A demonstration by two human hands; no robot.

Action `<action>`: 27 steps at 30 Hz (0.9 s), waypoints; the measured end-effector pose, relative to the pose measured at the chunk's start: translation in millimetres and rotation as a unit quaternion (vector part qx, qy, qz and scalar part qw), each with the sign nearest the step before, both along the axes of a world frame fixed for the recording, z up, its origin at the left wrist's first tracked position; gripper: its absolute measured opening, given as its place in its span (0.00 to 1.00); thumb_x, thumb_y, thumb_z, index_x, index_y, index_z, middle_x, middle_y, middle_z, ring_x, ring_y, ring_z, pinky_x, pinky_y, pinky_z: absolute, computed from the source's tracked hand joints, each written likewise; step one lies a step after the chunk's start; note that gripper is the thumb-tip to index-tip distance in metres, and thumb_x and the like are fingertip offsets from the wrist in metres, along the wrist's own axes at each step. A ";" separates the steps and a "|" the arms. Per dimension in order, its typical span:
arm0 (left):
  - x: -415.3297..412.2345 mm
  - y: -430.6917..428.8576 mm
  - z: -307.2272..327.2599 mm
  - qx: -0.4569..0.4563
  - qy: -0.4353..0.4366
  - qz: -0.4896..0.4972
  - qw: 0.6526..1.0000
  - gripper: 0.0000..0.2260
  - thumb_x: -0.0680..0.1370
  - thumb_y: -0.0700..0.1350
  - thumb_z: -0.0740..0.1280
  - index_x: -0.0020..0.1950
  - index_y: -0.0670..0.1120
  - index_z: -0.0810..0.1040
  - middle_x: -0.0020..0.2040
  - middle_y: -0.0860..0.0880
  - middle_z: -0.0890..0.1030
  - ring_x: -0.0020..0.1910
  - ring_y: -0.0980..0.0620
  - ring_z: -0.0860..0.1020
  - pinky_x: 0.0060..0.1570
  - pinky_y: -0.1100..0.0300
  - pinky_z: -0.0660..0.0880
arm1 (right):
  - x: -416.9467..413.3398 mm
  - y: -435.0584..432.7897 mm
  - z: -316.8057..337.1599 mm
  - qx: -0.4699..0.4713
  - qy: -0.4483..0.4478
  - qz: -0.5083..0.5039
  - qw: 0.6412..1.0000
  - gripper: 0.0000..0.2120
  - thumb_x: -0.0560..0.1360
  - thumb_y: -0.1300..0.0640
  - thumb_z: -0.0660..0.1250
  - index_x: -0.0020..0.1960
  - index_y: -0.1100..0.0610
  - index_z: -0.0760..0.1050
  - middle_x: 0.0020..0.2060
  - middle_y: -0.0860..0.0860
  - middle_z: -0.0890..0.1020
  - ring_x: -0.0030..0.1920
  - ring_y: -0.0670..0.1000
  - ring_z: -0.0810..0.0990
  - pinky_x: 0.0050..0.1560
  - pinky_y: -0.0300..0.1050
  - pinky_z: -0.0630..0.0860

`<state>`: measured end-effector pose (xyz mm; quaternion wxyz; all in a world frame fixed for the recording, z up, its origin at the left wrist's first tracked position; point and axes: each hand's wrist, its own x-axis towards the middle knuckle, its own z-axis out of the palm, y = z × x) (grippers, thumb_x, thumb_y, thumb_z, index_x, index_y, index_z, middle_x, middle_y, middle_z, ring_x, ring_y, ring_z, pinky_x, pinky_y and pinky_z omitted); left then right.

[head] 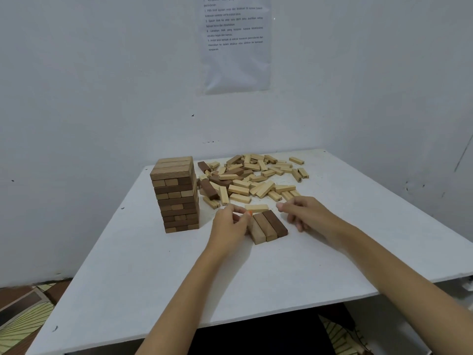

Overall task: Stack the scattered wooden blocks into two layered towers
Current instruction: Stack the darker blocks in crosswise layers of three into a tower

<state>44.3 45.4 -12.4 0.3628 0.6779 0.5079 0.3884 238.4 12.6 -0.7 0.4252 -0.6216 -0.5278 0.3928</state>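
Near edge: the tabletop (pixel 153 278) showed broad bare white room between its front edge and the blocks; both forearms crossed it, and patterned floor (pixel 23 316) lay below to the left
Left grip (pixel 230 224): fingers curled against the left side of the row of three; whether they grasped a block could not be told
Row of three (pixel 268 226): lay flat, side by side and touching, at mid-tabletop, pale on the left to dark on the right
Right grip (pixel 304 213): loosely curled with nothing in it, just right of the row, bare room beyond it
Single pale block (pixel 256 207): lay crosswise just behind the row, between the two grips
Tower (pixel 178 196): stood upright left of the row, apart from it, near the left edge
Scattered pile (pixel 253 178): loose blocks spread toward the far edge, right of the tower
Wall (pixel 76 98): white, meeting the far edge, with a printed sheet (pixel 234 42) above
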 end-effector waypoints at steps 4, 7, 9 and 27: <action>-10.8 -5.6 3.1 0.023 0.038 -0.081 0.996 0.17 0.74 0.52 0.71 0.61 0.50 0.74 0.57 0.50 0.73 0.52 0.57 0.75 0.49 0.67 0.72 | 12.3 -5.1 -3.6 0.091 0.017 0.027 0.995 0.09 0.73 0.58 0.74 0.53 0.55 0.81 0.40 0.49 0.79 0.38 0.46 0.76 0.40 0.35 0.75; -20.6 -7.7 0.8 0.033 0.061 -0.144 0.987 0.28 0.67 0.55 0.77 0.64 0.55 0.70 0.60 0.55 0.71 0.58 0.61 0.72 0.54 0.68 0.70 | 12.4 -3.4 -10.2 0.107 -0.073 0.079 0.988 0.17 0.68 0.50 0.77 0.56 0.45 0.82 0.53 0.45 0.80 0.50 0.45 0.78 0.52 0.38 0.74; -24.8 -7.6 -1.6 0.049 0.085 -0.165 0.981 0.32 0.65 0.56 0.78 0.65 0.55 0.69 0.61 0.56 0.70 0.60 0.62 0.70 0.58 0.66 0.70 | 13.6 -3.6 -11.5 0.101 -0.115 0.116 0.981 0.23 0.66 0.49 0.78 0.60 0.42 0.79 0.58 0.42 0.78 0.57 0.40 0.76 0.56 0.37 0.73; -20.7 -13.0 -11.1 0.135 0.025 -0.113 0.984 0.30 0.64 0.48 0.80 0.64 0.45 0.76 0.58 0.53 0.79 0.54 0.59 0.79 0.55 0.65 0.76 | 15.2 -1.9 -18.5 0.158 -0.180 0.138 0.961 0.31 0.63 0.50 0.81 0.64 0.46 0.77 0.55 0.41 0.77 0.52 0.38 0.76 0.49 0.30 0.72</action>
